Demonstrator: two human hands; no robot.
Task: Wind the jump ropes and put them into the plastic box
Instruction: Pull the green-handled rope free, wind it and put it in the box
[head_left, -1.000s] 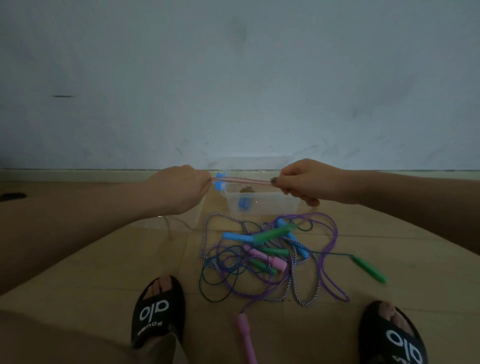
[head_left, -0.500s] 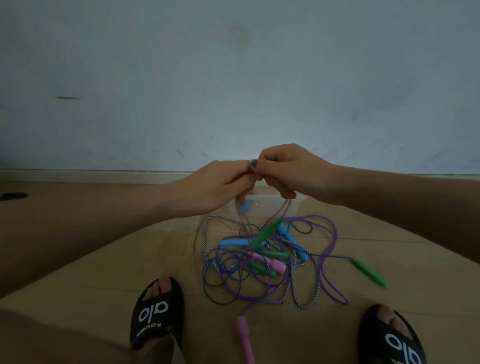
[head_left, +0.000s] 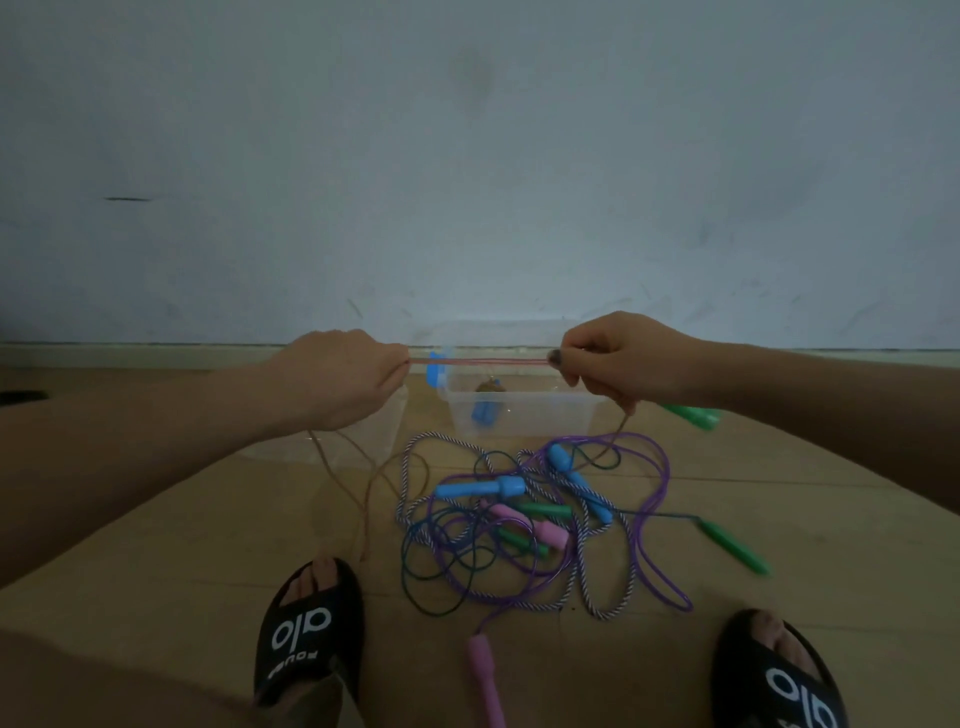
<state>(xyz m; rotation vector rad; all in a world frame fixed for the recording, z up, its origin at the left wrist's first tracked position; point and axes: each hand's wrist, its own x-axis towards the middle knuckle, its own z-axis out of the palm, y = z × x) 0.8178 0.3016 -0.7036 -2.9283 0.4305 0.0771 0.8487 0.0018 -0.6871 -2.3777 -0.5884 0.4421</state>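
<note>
A: Fingers (head_left: 571, 358) of both hands (head_left: 343, 382) pinch the rope (head_left: 478, 361) taut above the box (head_left: 519, 415).

B: Looks light and floppy; likely tangles. Hold it near the folds.

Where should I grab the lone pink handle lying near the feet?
Grip the pink handle around its thicker upper part, coming straight down from above. It lies flat on the floor, pointing away from the tangle, with bare floor on both long sides for fingers; its purple cord leaves the top end.
</note>
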